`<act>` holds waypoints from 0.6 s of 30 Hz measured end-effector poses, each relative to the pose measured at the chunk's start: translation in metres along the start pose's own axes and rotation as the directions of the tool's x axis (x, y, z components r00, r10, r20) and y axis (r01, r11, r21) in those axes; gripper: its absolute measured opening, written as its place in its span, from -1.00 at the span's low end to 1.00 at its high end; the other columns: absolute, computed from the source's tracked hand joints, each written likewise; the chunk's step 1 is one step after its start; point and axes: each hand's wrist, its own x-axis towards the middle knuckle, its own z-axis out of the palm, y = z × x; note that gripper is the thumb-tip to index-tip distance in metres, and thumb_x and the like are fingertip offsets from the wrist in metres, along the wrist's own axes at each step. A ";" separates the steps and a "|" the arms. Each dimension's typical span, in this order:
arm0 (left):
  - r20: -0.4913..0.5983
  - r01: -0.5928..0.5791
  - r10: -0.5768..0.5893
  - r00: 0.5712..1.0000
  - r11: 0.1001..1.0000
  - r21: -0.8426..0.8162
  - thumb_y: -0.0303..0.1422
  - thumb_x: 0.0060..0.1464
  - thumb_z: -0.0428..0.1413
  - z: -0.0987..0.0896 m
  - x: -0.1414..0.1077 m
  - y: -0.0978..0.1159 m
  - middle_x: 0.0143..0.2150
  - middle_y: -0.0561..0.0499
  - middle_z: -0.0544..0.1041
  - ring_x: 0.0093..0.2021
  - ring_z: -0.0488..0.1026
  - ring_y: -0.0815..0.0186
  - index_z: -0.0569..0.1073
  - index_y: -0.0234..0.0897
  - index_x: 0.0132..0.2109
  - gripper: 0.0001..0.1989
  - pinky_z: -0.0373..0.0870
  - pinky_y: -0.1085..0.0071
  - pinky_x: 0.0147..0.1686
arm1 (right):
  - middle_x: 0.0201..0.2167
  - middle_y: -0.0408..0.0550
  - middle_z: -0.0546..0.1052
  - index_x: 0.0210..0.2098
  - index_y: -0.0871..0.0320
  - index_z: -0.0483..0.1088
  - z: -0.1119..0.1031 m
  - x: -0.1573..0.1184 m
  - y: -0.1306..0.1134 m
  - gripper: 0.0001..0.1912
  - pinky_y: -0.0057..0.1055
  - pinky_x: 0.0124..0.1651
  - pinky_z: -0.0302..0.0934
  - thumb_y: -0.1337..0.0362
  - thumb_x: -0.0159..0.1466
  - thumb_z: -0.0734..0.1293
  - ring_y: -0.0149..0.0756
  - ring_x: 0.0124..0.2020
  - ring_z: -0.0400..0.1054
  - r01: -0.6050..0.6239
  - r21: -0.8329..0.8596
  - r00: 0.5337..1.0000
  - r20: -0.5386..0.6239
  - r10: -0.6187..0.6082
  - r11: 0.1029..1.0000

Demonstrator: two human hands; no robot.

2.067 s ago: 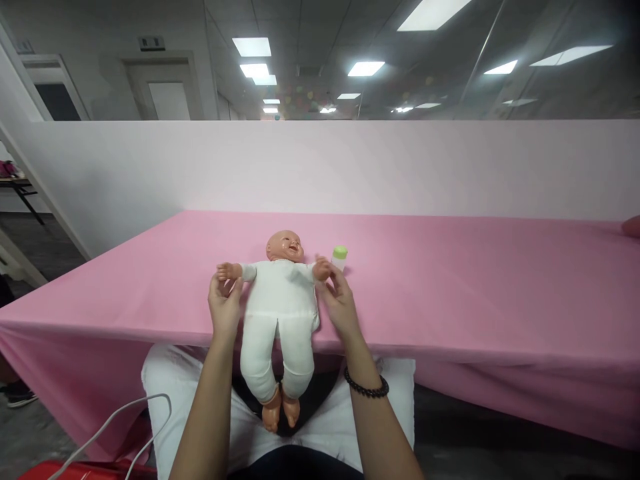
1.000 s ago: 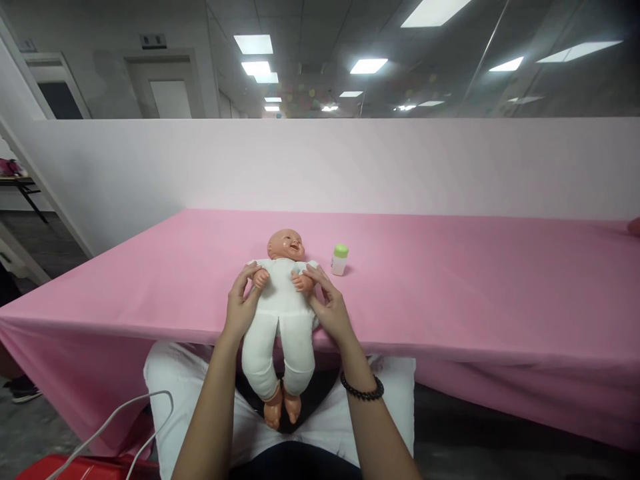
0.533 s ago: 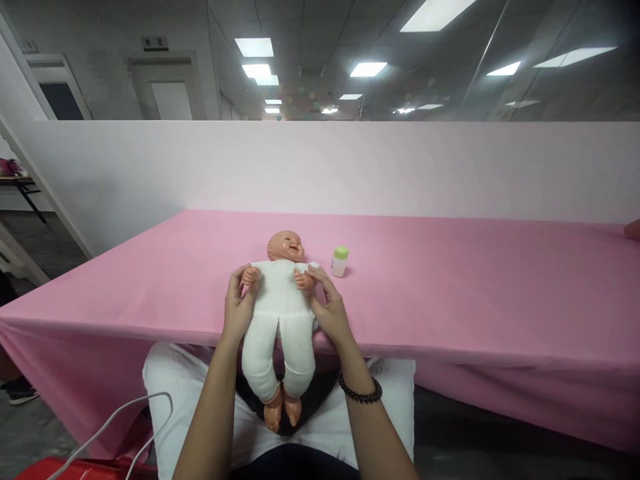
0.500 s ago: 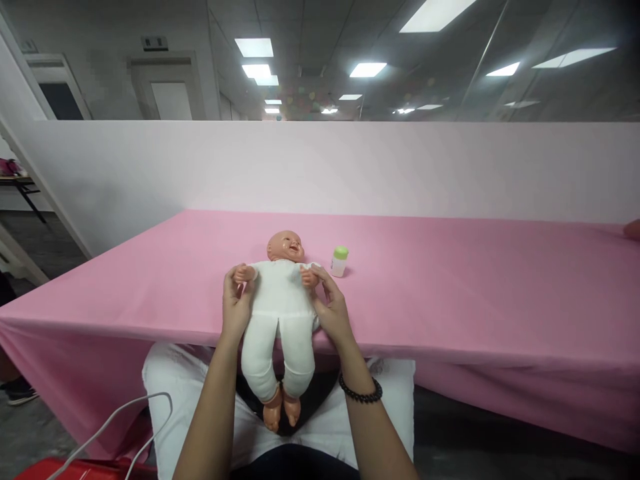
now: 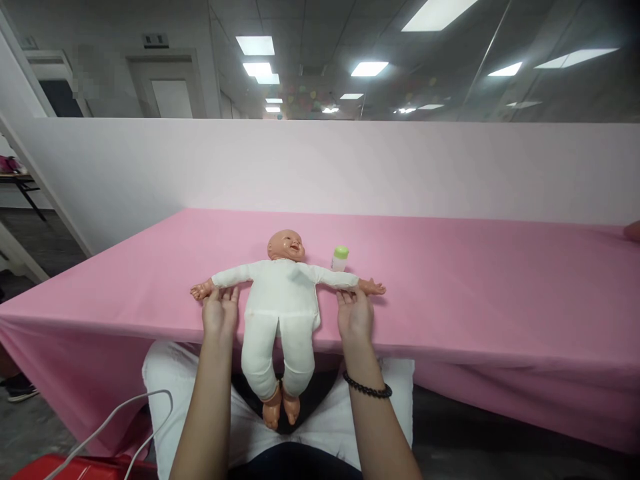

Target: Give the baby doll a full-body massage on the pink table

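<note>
A baby doll point(image 5: 283, 293) in a white suit lies on its back, its legs hanging over the table's near edge. Both its arms are stretched out sideways. My left hand point(image 5: 220, 312), palm up, holds the doll's arm on the left near the wrist, the fingers partly hidden beneath the sleeve. On the other side my right hand point(image 5: 356, 313) holds the doll's other arm near the wrist in the same way, fingertips under the sleeve. Just behind that arm stands a small bottle point(image 5: 340, 257) with a green cap, its lower part covered by the sleeve.
Pink cloth point(image 5: 475, 300) covers the table, with a low white wall point(image 5: 350, 167) behind it. A white cushion point(image 5: 175, 373) lies across my lap. At lower left are a red object point(image 5: 75, 468) and a white cable point(image 5: 120, 407). Part of a person's hand point(image 5: 632, 231) shows at the right edge.
My hands have moved apart and the doll's arms have swung outward from its chest to full stretch. The right sleeve now covers the bottle's base.
</note>
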 end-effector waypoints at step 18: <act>0.659 -0.532 0.141 0.739 0.722 0.443 -0.24 0.08 0.32 0.006 -0.030 -0.014 0.24 -0.12 0.47 0.34 0.33 0.10 0.51 -0.15 0.10 -0.57 0.18 0.14 0.37 | 0.26 -0.04 0.46 0.17 0.03 0.48 0.021 -0.042 -0.001 -0.51 -0.02 0.48 -0.02 0.33 0.23 0.41 -0.14 0.36 0.24 0.507 -0.312 0.709 0.682 -0.182 0.803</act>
